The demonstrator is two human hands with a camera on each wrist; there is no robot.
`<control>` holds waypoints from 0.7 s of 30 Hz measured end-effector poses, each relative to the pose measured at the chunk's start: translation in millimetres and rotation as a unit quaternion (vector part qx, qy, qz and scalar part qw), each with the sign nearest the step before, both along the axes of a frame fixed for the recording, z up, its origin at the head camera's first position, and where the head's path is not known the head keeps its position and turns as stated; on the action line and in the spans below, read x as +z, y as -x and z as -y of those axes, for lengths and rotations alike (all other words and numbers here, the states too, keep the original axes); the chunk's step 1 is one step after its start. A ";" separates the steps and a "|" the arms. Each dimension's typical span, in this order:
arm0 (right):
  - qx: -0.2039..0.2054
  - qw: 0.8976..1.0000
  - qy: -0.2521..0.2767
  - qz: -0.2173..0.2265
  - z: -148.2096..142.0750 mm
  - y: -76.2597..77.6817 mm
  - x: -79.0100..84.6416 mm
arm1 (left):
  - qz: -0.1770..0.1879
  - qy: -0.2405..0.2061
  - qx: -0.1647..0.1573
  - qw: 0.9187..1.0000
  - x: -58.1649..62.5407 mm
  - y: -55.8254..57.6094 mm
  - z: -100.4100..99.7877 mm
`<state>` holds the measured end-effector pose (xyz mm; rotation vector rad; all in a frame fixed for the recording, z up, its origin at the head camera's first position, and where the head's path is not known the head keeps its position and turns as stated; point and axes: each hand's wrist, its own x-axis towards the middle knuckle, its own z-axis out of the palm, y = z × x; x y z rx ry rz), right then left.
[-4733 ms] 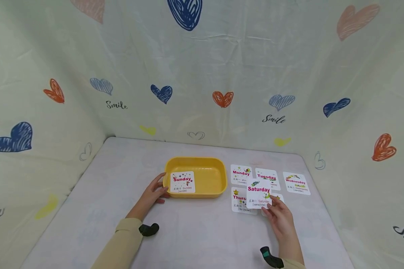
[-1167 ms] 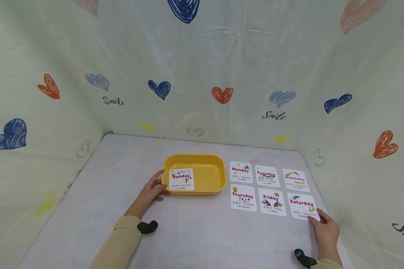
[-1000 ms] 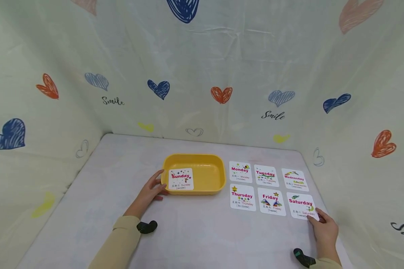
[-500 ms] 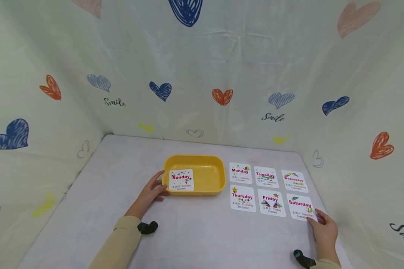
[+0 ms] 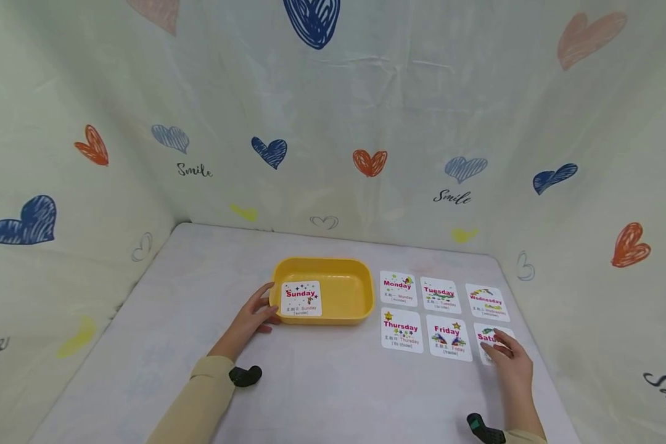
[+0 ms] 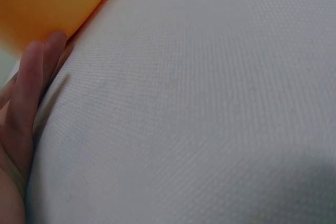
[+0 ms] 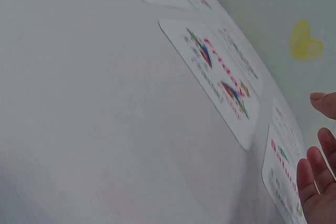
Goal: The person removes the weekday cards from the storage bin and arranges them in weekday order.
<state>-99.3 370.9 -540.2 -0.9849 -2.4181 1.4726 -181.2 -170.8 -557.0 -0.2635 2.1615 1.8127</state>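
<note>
My left hand (image 5: 254, 313) holds the left end of a yellow plastic tray (image 5: 346, 293), with fingertips against its side in the left wrist view. A white Sunday card (image 5: 301, 299) leans in the tray's left part. My right hand (image 5: 509, 356) is over the Saturday card (image 5: 484, 333), covering much of it. In the right wrist view its thumb and fingers (image 7: 317, 167) are spread apart with nothing between them. Left of that card lie the Friday card (image 5: 449, 338) and the Thursday card (image 5: 401, 330).
Behind these, the Monday card (image 5: 398, 288), Tuesday card (image 5: 441, 295) and Wednesday card (image 5: 487, 303) form a back row. A pale cloth covers the table (image 5: 333, 394). A heart-printed curtain (image 5: 411, 111) encloses its back and sides.
My right hand laid the Saturday card at the front row's right end, let go of it, and moved slightly left above it. My left hand stayed at the tray.
</note>
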 end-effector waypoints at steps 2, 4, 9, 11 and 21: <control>0.023 1.000 0.009 0.000 14.2 3.2 5.0 | -0.001 -0.001 -0.001 1.000 -0.1 0.3 0.5; 0.044 0.999 0.014 -0.006 28.0 6.9 8.0 | -0.002 0.000 -0.003 1.000 0.0 0.4 0.8; 0.085 0.996 0.038 -0.019 58.9 16.7 14.4 | -0.001 0.002 -0.003 1.000 1.6 0.2 0.0; 0.096 0.994 0.052 -0.022 69.8 20.9 17.0 | -0.001 0.002 -0.003 1.000 1.7 0.0 -0.2; 0.162 0.980 0.095 -0.062 127.2 39.2 23.3 | -0.006 -0.005 -0.014 1.000 1.7 -0.3 0.0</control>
